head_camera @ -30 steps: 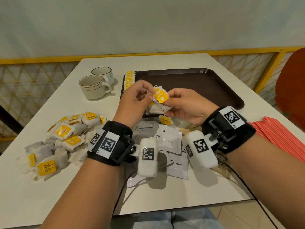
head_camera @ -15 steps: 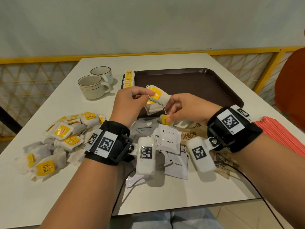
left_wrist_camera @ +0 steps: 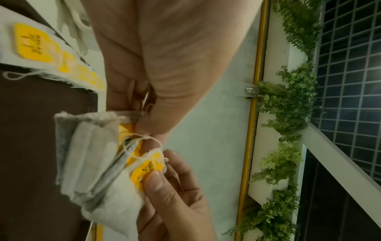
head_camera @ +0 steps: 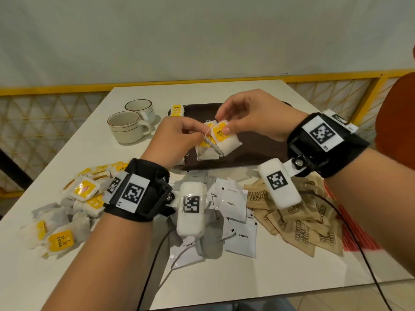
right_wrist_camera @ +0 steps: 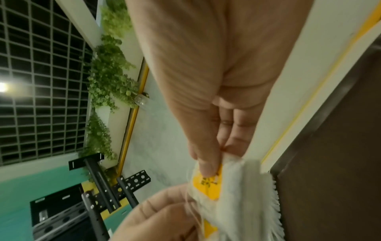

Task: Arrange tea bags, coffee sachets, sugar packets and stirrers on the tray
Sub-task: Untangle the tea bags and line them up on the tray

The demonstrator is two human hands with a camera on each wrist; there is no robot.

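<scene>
- Left hand (head_camera: 177, 140): fingers curled, pinching a small stack of white paper tea bags with yellow tags (head_camera: 207, 148), held in the air over the near edge of the dark brown plastic tray (head_camera: 253, 153).
- Right hand (head_camera: 253, 117): thumb and forefinger pinch the yellow tag of the front tea bag (head_camera: 222, 136), which touches the stack on its right side.
- White strings (left_wrist_camera: 142, 145) loop between the two grips; they look tangled.
- Key relation: both hands meet at the bags' top, tagged edge; the bags hang down and toward the near side, long axis roughly vertical, tags facing the wearer.
- Judgement: separating calls for pulling right, away from the stack.
- A row of tea bags (head_camera: 176, 110) already lies at the tray's far-left corner.
- Loose tea bags (head_camera: 74, 205) lie on the white surface (head_camera: 67, 153), near left.
</scene>
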